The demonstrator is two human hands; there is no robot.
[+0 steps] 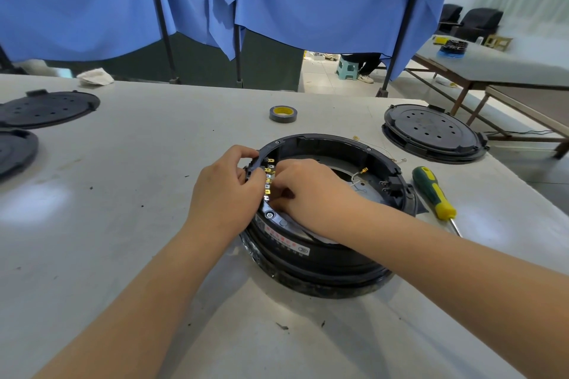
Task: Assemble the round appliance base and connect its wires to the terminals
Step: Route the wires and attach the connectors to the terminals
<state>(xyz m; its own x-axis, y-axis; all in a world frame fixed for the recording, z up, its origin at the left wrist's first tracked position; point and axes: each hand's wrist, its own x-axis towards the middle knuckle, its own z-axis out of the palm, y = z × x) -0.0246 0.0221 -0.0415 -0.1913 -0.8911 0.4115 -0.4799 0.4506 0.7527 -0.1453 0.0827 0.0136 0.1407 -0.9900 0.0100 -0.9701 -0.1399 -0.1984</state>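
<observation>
1. A roll of tape [283, 114] lay far on the table [138, 193]; a screwdriver [433, 192] lay right of the round base [326, 212], a black lid [432, 132] beyond it.
2. The right hand [311, 190] hid the wire end.
3. The left hand [229, 186] gripped the base's left rim by the terminals [268, 178]; the right hand's fingers were curled there, pinching something small.

Both my forearms reach in and meet — my left hand [226, 190] curled with fingers pinched tight, my right hand [303, 190] knuckles-up, fingers tucked under beside it.
</observation>
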